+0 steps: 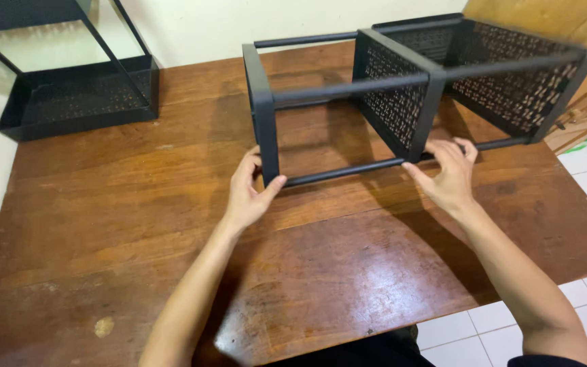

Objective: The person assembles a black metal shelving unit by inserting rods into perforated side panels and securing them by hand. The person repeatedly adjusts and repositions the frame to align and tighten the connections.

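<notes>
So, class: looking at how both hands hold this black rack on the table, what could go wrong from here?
1. The rack lies on its side; its far end reaches the table edge and might slip off.
2. The left hand grips one end post only, so the frame may twist.
3. The right hand fingers by the lower bar could get pinched.

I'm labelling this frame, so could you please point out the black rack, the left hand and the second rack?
rack [351, 87], head view, top front bar.
left hand [247, 194], head view, back of the hand.
second rack [79, 102], head view, perforated tray.
</notes>
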